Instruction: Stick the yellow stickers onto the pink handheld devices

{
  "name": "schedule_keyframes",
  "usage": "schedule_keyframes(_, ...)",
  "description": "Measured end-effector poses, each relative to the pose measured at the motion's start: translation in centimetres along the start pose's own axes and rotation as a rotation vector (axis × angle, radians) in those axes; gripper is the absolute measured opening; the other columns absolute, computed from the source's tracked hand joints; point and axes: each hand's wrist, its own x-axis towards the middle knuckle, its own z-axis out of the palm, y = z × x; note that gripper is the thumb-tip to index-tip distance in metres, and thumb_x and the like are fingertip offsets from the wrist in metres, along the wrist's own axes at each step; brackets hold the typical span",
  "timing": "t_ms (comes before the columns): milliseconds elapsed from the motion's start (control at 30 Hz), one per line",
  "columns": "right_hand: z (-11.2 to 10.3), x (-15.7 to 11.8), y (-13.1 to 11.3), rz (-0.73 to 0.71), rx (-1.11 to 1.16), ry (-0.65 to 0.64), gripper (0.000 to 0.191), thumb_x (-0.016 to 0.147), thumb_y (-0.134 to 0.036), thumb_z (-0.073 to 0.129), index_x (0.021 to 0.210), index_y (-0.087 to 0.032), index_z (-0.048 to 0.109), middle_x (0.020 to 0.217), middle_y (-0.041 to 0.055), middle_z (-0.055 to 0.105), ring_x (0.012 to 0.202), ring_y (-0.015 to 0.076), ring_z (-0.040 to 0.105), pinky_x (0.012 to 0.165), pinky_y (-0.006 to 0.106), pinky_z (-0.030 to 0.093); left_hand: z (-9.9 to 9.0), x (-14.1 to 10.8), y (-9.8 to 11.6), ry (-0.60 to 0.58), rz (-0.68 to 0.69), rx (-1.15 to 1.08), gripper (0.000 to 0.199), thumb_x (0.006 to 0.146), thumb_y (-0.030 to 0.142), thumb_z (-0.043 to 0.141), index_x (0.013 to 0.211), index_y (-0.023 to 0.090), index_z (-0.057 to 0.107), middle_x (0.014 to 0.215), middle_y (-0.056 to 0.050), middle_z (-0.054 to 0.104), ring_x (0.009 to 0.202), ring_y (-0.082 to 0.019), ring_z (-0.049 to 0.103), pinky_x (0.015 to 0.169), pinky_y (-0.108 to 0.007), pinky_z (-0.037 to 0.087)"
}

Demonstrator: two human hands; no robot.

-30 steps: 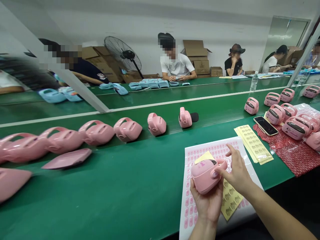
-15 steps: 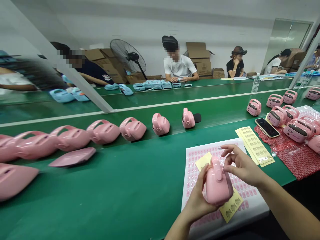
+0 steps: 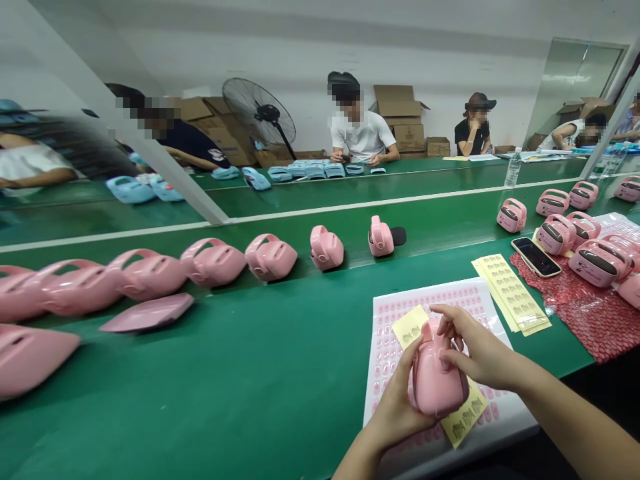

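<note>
My left hand (image 3: 400, 407) is wrapped round the left side and underside of a pink plastic case with a handle (image 3: 436, 383). My right hand (image 3: 473, 347) has its thumb on the side of the case at the base of the handle, with its fingers curled over the top. Beneath both hands lies a white sheet (image 3: 377, 387) with rows of small pink stickers. On that sheet are a yellow label sheet (image 3: 410, 325) behind the case and another yellow piece (image 3: 465, 417) partly under it.
Pink cases (image 3: 213, 262) line the green table (image 3: 200, 393) on the left. At right are yellow sticker sheets (image 3: 513, 293), a phone (image 3: 536, 256), red bubble wrap (image 3: 590, 320) and several pink cases. A bottle (image 3: 513, 168) stands farther back; people sit opposite.
My right hand has moved slightly left and down, its thumb now against the side of the case. The person opposite in white has drawn their hands apart.
</note>
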Motion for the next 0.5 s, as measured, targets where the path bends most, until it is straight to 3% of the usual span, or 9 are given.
schedule_keyframes(100, 0.1, -0.1, 0.3, -0.086, -0.097, -0.023, 0.067, 0.074, 0.001, 0.046, 0.131, -0.029, 0.031, 0.098, 0.0036, 0.050, 0.081, 0.0141, 0.054, 0.074, 0.033, 0.052, -0.1, -0.1, -0.3, -0.007, -0.004, 0.005, 0.099, 0.048, 0.010, 0.078, 0.135, 0.032, 0.035, 0.135, -0.014, 0.046, 0.119, -0.038, 0.046, 0.095, -0.054, 0.037)
schedule_keyframes(267, 0.1, -0.3, 0.7, -0.220, -0.217, -0.032, 0.067, 0.077, -0.001, 0.045, 0.135, -0.031, 0.027, 0.100, 0.0047, 0.053, 0.081, 0.0152, 0.056, 0.075, 0.033, 0.052, 0.0, 0.1, 0.4, 0.042, -0.078, -0.170, 0.095, 0.041, 0.003, 0.079, 0.126, 0.031, 0.048, 0.130, -0.013, 0.052, 0.117, -0.040, 0.047, 0.097, -0.059, 0.032)
schedule_keyframes(400, 0.9, -0.7, 0.9, -0.332, -0.244, 0.052, 0.062, 0.082, -0.010, 0.046, 0.137, -0.028, 0.023, 0.115, 0.0098, 0.052, 0.097, 0.0189, 0.056, 0.080, 0.035, 0.051, -0.2, 0.5, 1.6, 0.061, -0.102, -0.171, 0.092, 0.039, 0.000, 0.078, 0.123, 0.030, 0.053, 0.130, -0.013, 0.052, 0.119, -0.041, 0.046, 0.099, -0.060, 0.028)
schedule_keyframes(500, 1.1, -0.5, 1.5, -0.310, -0.266, 0.100, 0.067, 0.081, -0.021, 0.054, 0.139, -0.027, 0.020, 0.130, 0.0120, 0.044, 0.118, 0.0237, 0.046, 0.094, 0.042, 0.043, -0.8, 0.4, 2.1, 0.038, -0.081, -0.134, 0.090, 0.040, 0.002, 0.079, 0.123, 0.029, 0.054, 0.130, -0.012, 0.053, 0.120, -0.040, 0.045, 0.100, -0.058, 0.028)
